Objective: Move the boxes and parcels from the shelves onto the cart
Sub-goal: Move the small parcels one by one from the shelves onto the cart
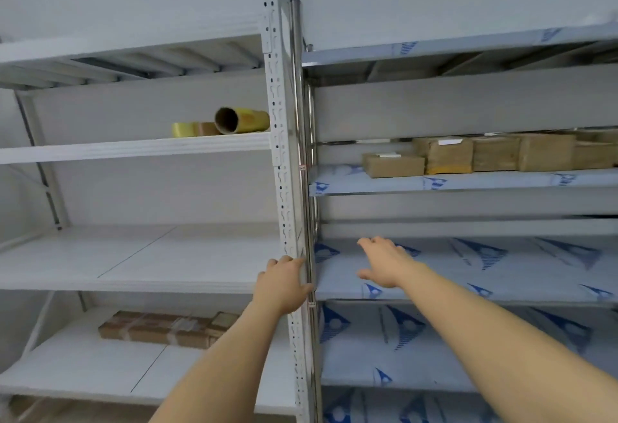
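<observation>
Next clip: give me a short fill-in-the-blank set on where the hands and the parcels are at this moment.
1. The left hand grips the upright ____ between the two shelf units.
2. The right hand hovers, fingers spread, over a shelf that bears ____ parcels.
3. The row of brown boxes stands one shelf ____ the right hand.
4. The flat taped parcel lies in the ____ unit, below the left hand.

Missing words: post; no; above; left

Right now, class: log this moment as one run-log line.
left hand: grips shelf upright | right hand: open, holds nothing | cardboard boxes: shelved | flat parcels: shelved
</observation>
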